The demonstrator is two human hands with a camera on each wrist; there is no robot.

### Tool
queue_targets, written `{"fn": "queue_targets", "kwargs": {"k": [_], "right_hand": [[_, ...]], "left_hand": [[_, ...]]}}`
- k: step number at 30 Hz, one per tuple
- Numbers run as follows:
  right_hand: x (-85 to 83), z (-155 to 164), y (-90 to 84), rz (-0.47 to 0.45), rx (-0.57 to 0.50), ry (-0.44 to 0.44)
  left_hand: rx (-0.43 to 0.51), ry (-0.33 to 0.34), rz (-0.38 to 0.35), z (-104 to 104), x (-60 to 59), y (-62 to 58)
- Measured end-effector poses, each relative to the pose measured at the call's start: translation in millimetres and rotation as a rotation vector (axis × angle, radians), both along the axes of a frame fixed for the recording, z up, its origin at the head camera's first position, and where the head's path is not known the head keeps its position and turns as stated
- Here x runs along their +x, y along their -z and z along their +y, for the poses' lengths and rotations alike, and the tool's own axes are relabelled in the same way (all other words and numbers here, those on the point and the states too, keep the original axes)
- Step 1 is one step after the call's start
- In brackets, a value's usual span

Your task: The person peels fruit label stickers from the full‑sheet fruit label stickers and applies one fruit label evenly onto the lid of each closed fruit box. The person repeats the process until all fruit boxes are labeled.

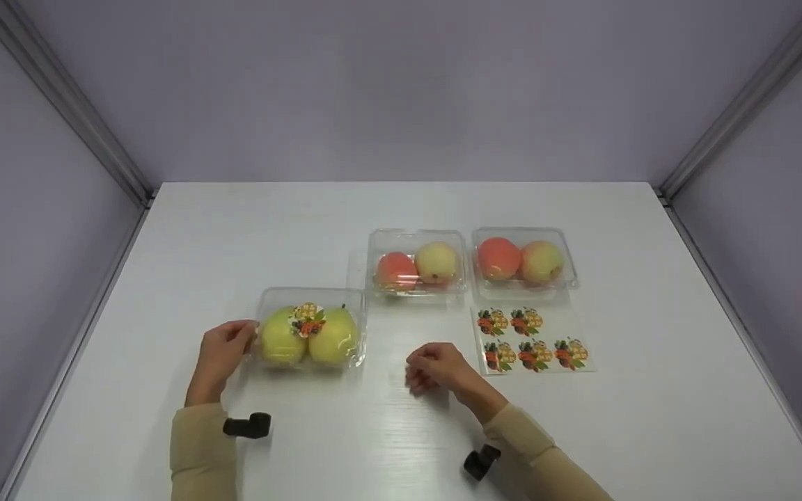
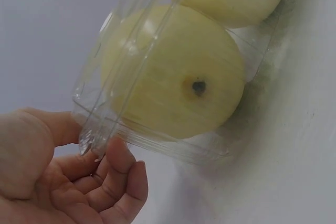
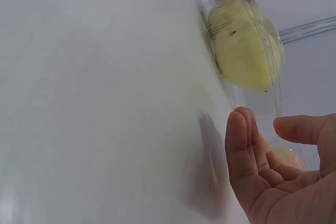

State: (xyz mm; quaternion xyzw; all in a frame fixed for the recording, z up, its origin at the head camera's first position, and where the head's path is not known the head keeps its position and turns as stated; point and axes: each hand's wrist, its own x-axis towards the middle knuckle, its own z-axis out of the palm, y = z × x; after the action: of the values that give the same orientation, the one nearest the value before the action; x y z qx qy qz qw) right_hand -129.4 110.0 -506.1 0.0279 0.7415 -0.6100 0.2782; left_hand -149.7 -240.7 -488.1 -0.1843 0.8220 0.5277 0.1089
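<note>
clear clamshell box (image 1: 310, 327), two yellow apples: thin, slick, crushable; grip its rim. your left hand (image 1: 223, 348) pinches the near corner; right hand (image 1: 436, 367) loosely curled, empty.

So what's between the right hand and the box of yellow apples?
Only bare white table separates the right hand from the box of yellow apples, as the head view shows.

1. The clamshell box (image 1: 312, 327) was clear, glossy thin plastic, creased at its rim.
2. Its yellow apples (image 1: 282, 337) looked smooth and faintly waxy.
3. The sticker sheet (image 1: 532, 340) was shiny printed film.
4. The desk (image 1: 234, 229) was white, matt, faintly wood-grained.
</note>
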Motion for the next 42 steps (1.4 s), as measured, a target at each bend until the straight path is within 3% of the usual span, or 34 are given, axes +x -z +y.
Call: {"fn": "queue_targets", "kwargs": {"k": [5, 12, 20, 31, 42], "right_hand": [[2.0, 1, -2.2, -0.002, -0.005, -0.003], [-1.5, 1, 8.1, -0.009, 0.025, 0.020], [-3.7, 3, 11.4, -0.030, 0.014, 0.062], [-6.7, 7, 15.0, -0.039, -0.002, 0.050], [-10.0, 7, 19.3, -0.047, 0.036, 0.094]], "left_hand": [[-0.003, -0.017, 0.017, -2, -1.1, 1.1], [-0.013, -0.045, 0.024, -1, -4.9, 1.8], [0.011, -0.072, 0.085, -1, -10.0, 5.2], [0.032, -0.156, 0.098, -1, -17.6, 9.2], [0.014, -0.158, 0.080, 0, -9.4, 9.2]]}}
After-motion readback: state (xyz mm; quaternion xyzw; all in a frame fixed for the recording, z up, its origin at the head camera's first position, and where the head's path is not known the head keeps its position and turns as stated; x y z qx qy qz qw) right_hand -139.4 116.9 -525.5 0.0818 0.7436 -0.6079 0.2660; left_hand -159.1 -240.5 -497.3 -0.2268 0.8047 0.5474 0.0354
